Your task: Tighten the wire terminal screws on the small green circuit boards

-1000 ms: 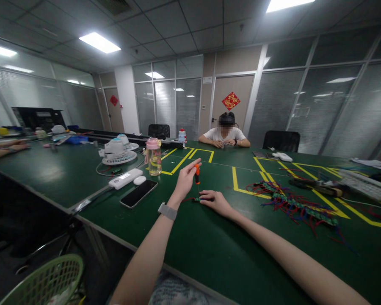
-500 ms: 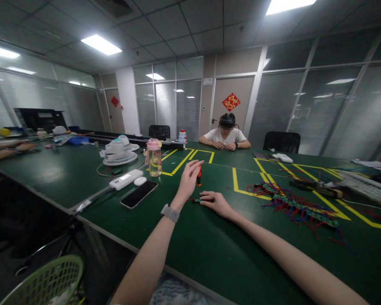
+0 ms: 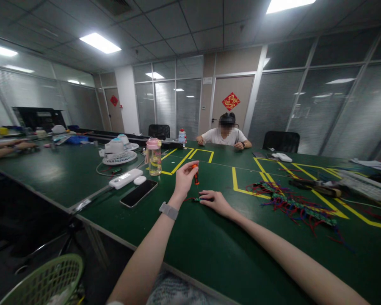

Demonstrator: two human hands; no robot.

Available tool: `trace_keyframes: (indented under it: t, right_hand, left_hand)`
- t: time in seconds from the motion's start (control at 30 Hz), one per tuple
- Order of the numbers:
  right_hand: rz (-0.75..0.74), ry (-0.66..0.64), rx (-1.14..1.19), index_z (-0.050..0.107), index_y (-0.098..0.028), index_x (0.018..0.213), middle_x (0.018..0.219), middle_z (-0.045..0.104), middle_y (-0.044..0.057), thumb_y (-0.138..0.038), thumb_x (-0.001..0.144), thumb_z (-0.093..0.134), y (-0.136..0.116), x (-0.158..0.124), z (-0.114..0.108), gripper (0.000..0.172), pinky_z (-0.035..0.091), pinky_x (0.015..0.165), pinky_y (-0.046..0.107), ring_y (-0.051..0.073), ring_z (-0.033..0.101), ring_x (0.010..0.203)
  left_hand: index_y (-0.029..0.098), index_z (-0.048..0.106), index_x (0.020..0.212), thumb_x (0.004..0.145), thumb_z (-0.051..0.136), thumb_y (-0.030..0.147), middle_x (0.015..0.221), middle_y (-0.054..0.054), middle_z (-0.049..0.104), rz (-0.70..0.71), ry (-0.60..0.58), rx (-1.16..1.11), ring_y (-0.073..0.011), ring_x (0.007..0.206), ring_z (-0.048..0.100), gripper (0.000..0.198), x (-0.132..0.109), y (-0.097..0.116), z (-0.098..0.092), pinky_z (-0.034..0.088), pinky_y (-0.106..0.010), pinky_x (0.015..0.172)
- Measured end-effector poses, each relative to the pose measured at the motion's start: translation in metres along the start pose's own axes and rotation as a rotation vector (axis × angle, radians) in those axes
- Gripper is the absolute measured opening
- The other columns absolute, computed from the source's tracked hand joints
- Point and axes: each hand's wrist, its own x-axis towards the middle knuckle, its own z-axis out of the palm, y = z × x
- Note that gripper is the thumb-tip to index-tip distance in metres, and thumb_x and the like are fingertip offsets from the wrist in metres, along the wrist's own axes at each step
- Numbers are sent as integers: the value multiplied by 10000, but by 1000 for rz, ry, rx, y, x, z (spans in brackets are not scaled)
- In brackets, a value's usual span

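Note:
My left hand point(image 3: 184, 180) grips an orange and black screwdriver point(image 3: 196, 175) by the top of its handle. The screwdriver stands almost upright, its thin shaft pointing down at a small green circuit board point(image 3: 196, 199) on the table. Whether the tip touches the board I cannot tell. My right hand point(image 3: 215, 202) rests on the tabletop, its fingertips closed on the board's right end. A thin red wire runs out from the board's left side.
Several wired circuit boards point(image 3: 292, 203) lie in a row at the right. To the left are a phone point(image 3: 139, 193), a white power strip point(image 3: 126, 178), a pink-lidded bottle point(image 3: 154, 156) and white fans point(image 3: 119, 151). Across the green table point(image 3: 190, 254) sits a person point(image 3: 225, 134).
My left fingers have shifted from stretched out to curled around the screwdriver's handle, which now leans slightly left. The person opposite has moved both hands apart. My right hand stays put.

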Motion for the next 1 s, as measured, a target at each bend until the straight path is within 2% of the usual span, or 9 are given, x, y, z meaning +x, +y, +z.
trace_keyframes:
  t: [0.1,0.2,0.33,0.5,0.63,0.7,0.8,0.9,1.0]
  right_hand:
    - [-1,3,4,724,-209,951,1112,658,77,-337,773,633,0,0,0,237,383,999,403,246,543,1127]
    - [0,7,5,723,-218,951,1114,657,71,-334,774,633,-1,0,0,230,383,998,407,246,544,1126]
    - [-7,1,3,718,-219,968,1125,653,69,-339,779,628,-1,-1,0,242,383,998,400,243,542,1128]
    - [-9,8,0,725,-220,946,1124,654,68,-318,773,634,1,-1,0,219,387,997,399,242,547,1124]
    - [-11,6,-1,724,-221,946,1125,653,67,-318,776,629,1,0,0,218,383,1000,403,242,543,1129]
    - [-12,2,-2,726,-222,941,1128,652,67,-326,778,627,1,0,0,218,380,1002,405,243,542,1129]
    - [-13,1,-2,726,-221,943,1124,654,68,-326,776,629,0,0,0,219,382,1000,401,243,545,1126]
    - [-10,7,-4,726,-223,941,1114,659,68,-314,773,632,-1,0,0,213,387,996,398,240,552,1117]
    - [-3,10,-3,722,-224,952,1114,658,68,-317,772,633,-2,-1,0,222,389,994,404,242,553,1115]
  left_hand:
    - [197,700,889,740,656,262,945,-53,576,228,80,436,-173,909,565,169,-5,5,0,448,-324,843]
    - [228,686,980,785,616,320,1038,-64,520,351,72,630,-193,1011,520,227,-10,10,0,413,-348,921]
    - [232,578,1182,898,420,251,1243,-77,503,252,-86,419,-187,1179,464,326,-8,8,2,369,-355,1003]
    - [177,567,1183,845,504,228,1187,-114,591,-15,-158,33,-193,1014,603,348,-2,0,4,479,-352,879]
    - [186,656,1043,745,652,261,981,-68,631,81,-77,221,-167,871,614,308,-4,1,3,497,-309,800]
    - [225,676,1013,737,667,298,991,-52,576,177,-37,406,-160,883,584,285,-6,4,2,487,-295,792]
    - [271,636,1103,836,550,303,1115,-57,511,284,-47,544,-173,1045,525,282,-10,7,3,426,-321,928]
    - [256,569,1199,894,436,238,1236,-66,508,277,-105,460,-181,1184,459,334,-9,6,5,335,-353,1038]
    - [209,551,1214,882,440,213,1240,-93,554,107,-173,194,-192,1122,536,351,-6,2,6,413,-373,973]
